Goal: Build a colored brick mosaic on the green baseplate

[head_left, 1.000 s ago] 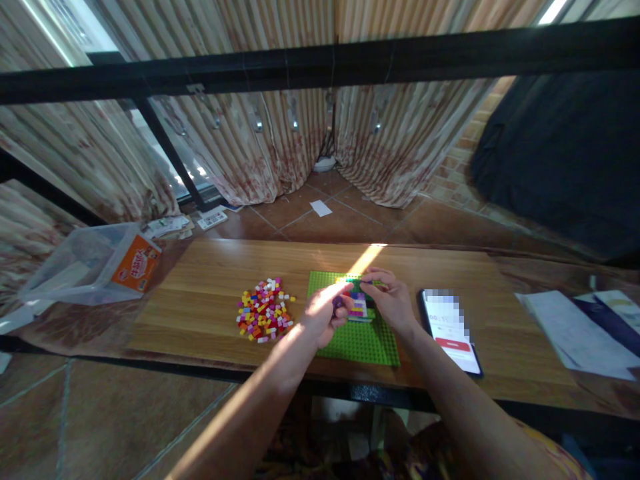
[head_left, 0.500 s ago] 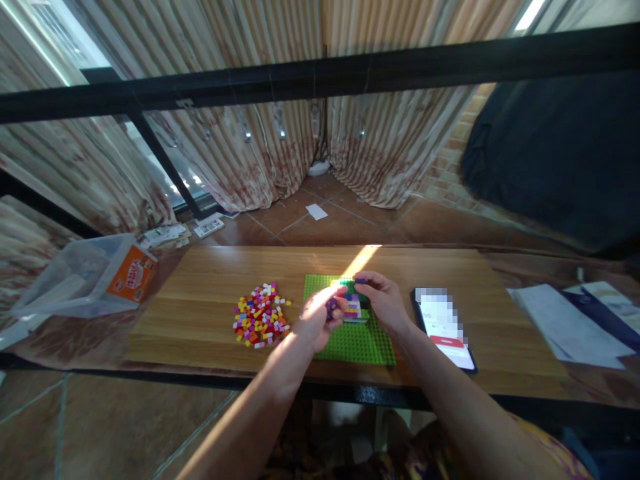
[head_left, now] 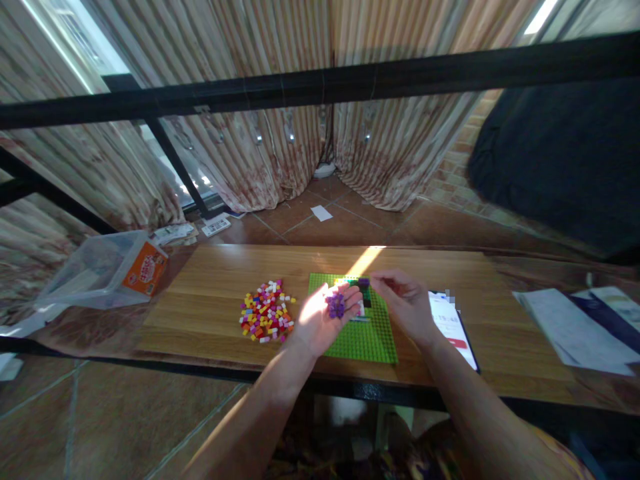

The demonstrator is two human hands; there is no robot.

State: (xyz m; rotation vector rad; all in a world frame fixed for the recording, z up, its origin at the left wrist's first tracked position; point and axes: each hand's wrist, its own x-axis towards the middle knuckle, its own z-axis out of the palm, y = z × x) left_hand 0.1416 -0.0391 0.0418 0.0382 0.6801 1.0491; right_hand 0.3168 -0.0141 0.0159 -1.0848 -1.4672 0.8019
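Note:
My left hand (head_left: 320, 327) is palm up with its fingers loosely stretched, and a small heap of purple toy bricks (head_left: 336, 305) lies in it. It hovers over the green studded baseplate (head_left: 370, 347). Partly hidden behind its fingers, a low build of coloured bricks stands on the plate, with a dark purple brick (head_left: 364, 283) at its far right. Just right of that brick is my right hand (head_left: 403, 300), its thumb and fingertips drawn together. Whether anything small sits between them is hidden.
Left of the baseplate lies a pile of loose bricks (head_left: 267, 313) in several colours on the wooden table (head_left: 195, 300). A phone (head_left: 453, 327) lies to the right, partly behind my right forearm. A clear plastic bin (head_left: 95, 267) stands beyond the table's left end, papers (head_left: 565, 327) at the right.
My left hand has opened from a curl, baring the purple bricks in its palm. My right hand has drawn slightly right, away from the dark purple brick. The view has shifted a little.

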